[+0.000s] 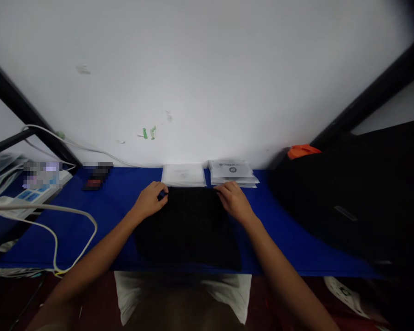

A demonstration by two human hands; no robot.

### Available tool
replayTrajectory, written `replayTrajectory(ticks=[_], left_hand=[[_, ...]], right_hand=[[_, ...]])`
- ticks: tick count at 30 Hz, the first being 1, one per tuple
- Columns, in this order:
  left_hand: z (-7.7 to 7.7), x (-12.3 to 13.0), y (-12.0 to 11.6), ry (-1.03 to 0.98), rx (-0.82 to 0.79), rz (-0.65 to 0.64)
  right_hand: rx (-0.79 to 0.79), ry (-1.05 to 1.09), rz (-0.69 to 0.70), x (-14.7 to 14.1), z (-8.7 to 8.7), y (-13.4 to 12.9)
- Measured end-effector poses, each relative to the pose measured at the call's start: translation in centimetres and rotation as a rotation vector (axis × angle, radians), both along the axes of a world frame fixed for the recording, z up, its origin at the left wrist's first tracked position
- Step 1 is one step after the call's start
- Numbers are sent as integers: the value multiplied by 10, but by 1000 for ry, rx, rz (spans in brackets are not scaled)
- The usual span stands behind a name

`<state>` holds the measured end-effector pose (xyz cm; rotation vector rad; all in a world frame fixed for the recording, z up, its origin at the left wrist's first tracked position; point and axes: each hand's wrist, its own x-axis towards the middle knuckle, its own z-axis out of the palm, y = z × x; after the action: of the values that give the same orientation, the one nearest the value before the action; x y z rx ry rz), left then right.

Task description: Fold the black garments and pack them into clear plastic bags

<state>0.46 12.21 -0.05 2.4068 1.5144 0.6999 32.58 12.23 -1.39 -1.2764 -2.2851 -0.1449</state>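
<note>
A black cloth (193, 225), its kind hard to make out in the dim light, lies spread on the blue table in front of me. My left hand (152, 198) pinches its far left corner between thumb and fingers. At the far right corner, my right hand (235, 201) holds the edge in a similar pinch. Just beyond the cloth's far edge lie a flat white packet (183, 174) and, right of it, a stack of clear plastic packets (232, 172) with dark print on top.
A large black bag (331, 207) with an orange piece (302, 151) on it fills the right side. To the left are a power strip (31, 195), a loose white cable (72, 211) and a dark, partly blurred object (97, 177). Behind the blue tabletop (120, 202) rises a white wall.
</note>
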Motion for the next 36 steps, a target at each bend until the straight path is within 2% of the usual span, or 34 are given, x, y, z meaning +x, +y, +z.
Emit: replayTrajectory(ticks=[3, 6, 12, 18, 20, 24, 26, 27, 29, 34, 36], left_hand=[[10, -6, -20, -91, 40, -165], [13, -11, -37, -89, -16, -299], [4, -14, -54, -76, -106, -322], [6, -20, -69, -26, -220, -435], [2, -25, -66, -66, -201, -359], [-19, -42, -41, -93, 15, 110], [-27, -51, -30, -40, 2, 247], [-29, -54, -27, -22, -19, 265], [-26, -57, -26, -34, -28, 222], [-11, -60, -44, -237, -65, -85], [-15, -61, -44, -257, -83, -32]], right_hand=[[86, 96, 65, 4, 4, -25], [103, 161, 105, 7, -1, -46], [64, 181, 206, 7, -13, -69], [-170, 65, 286, 8, -9, -85], [-197, 74, 276, 9, -9, -87], [-163, 187, 232, 8, -13, -84], [-130, 246, 191, 6, -15, -81], [-119, 264, 168, 5, -16, -80], [-111, 282, 124, 3, -19, -77], [-165, 279, 93, 6, -28, -73], [-200, 286, 85, 10, -32, -74]])
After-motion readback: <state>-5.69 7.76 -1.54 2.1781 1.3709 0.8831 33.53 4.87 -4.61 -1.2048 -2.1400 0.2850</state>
